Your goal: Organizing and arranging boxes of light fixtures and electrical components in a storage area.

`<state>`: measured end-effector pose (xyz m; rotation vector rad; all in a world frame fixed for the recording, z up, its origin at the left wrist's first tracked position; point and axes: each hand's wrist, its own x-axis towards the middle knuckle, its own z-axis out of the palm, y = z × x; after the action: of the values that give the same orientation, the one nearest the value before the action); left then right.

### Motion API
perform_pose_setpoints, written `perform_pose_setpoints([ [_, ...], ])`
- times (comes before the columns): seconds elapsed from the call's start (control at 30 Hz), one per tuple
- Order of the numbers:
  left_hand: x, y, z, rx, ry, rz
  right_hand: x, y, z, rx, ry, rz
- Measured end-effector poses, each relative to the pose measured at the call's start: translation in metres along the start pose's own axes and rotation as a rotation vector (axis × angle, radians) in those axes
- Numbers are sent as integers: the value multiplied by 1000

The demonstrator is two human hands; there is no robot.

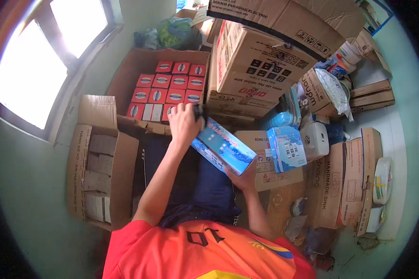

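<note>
A blue printed cardboard box (225, 146) is tilted above my lap. My right hand (244, 174) grips its lower right end. At the upper left end of the box, my left hand (184, 122) is closed around a small black object (198, 117), mostly hidden by the fingers and blurred. Whether that object is inside the box's end or just beside it, I cannot tell. Just beyond my left hand is an open carton (125, 78) holding rows of small red boxes (160, 81). One box in its front row shows a white face (152, 112).
A second blue box (287, 148) stands at the right on a flattened carton (262, 139). Tall stacked cartons (262, 66) rise ahead. At the left, an open carton (125, 181) holds several grey-white boxes (98, 178). Long sink cartons (349, 181) and a white hose coil (383, 179) lie along the right wall.
</note>
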<state>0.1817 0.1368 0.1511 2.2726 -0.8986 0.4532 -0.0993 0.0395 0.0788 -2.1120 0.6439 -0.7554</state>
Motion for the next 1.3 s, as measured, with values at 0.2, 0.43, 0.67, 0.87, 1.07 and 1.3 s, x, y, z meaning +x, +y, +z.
perform_pose_setpoints([
  [0.2,-54,91,-23,-211,-422,317,27,-18,-10,-141,-124,-303],
  [0.43,20,-33,-2,-76,-52,184,-3,-18,5,-38,94,9],
  [0.67,-51,62,-46,-395,-538,679,4,-3,-15,-54,-208,-108],
  [0.87,6,-21,-9,-183,-217,277,-5,-20,0,-72,59,-56],
  [1.07,-48,61,-46,-512,-513,687,-2,-10,-9,32,-213,-18],
  [1.3,-5,-142,-11,-137,-245,164,0,-11,7,84,64,-111],
])
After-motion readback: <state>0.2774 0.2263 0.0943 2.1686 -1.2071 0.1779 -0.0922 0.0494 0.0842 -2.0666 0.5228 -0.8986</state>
